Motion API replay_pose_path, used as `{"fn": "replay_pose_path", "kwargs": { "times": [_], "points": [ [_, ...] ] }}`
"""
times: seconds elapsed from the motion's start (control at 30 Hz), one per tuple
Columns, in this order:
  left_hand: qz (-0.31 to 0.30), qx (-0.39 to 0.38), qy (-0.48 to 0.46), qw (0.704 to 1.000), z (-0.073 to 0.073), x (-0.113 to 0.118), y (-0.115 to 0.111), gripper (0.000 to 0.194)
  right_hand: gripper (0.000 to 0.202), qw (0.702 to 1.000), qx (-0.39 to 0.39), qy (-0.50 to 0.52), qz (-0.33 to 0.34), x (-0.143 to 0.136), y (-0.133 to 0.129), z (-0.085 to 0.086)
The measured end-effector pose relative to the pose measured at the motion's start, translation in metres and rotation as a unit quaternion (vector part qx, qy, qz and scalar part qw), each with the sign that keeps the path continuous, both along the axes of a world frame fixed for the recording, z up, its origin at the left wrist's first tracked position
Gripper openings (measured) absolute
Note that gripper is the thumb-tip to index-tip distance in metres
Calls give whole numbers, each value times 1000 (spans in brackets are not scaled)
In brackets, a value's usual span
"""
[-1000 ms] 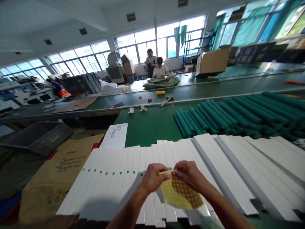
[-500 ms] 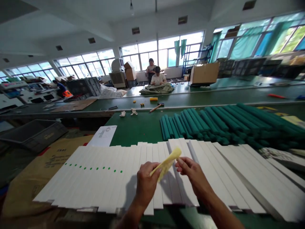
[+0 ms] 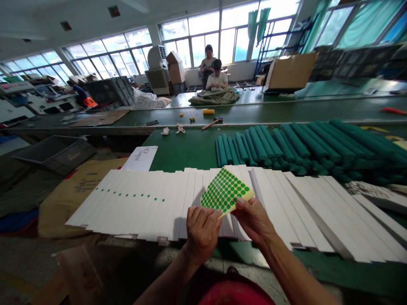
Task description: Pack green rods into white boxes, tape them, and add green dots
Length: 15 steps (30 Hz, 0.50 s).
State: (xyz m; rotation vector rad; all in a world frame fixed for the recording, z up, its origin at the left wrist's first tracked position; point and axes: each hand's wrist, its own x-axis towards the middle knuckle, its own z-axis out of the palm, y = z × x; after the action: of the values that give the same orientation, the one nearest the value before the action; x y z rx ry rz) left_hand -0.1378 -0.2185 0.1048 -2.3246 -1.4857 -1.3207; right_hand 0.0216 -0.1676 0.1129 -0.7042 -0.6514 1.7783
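A sheet of round green stickers (image 3: 224, 188) on yellowish backing is held up between my two hands. My left hand (image 3: 203, 228) is closed on its lower left edge. Thumb and fingers of my right hand (image 3: 254, 214) pinch its lower right corner. Beneath the sheet lies a row of overlapping long white boxes or strips (image 3: 143, 220), running across the table. Several of those on the left carry one green dot each (image 3: 134, 195); the dots form a line. The sheet hides part of the white pieces in the middle.
Bundled green rolls (image 3: 263, 146) lie behind the white pieces at right. A hammer (image 3: 211, 124) and a yellow roll (image 3: 208, 112) rest farther back. A printed white paper (image 3: 140, 159), a brown sack (image 3: 82, 186) and a black crate (image 3: 55, 152) are at left. Two people (image 3: 217, 76) are across the tables.
The sticker sheet has turned from nearly edge-on to showing its dotted face. My right hand has come onto its right corner. The camera view has tilted downward.
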Motion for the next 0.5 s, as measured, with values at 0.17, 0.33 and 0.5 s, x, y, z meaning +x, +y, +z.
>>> {"fn": "replay_pose_path", "kwargs": {
  "times": [0.17,0.33,0.5],
  "points": [
    [-26,-180,-76,980,10,-19,4,51,54,1000,8,16,-7,-8,-1,-3],
    [-63,-299,-75,949,32,-45,14,86,56,1000,-2,18,25,-14,-1,-9],
    [-52,-377,-87,921,30,-58,14,99,46,999,-15,-11,48,-20,1,-13]
  ]
}}
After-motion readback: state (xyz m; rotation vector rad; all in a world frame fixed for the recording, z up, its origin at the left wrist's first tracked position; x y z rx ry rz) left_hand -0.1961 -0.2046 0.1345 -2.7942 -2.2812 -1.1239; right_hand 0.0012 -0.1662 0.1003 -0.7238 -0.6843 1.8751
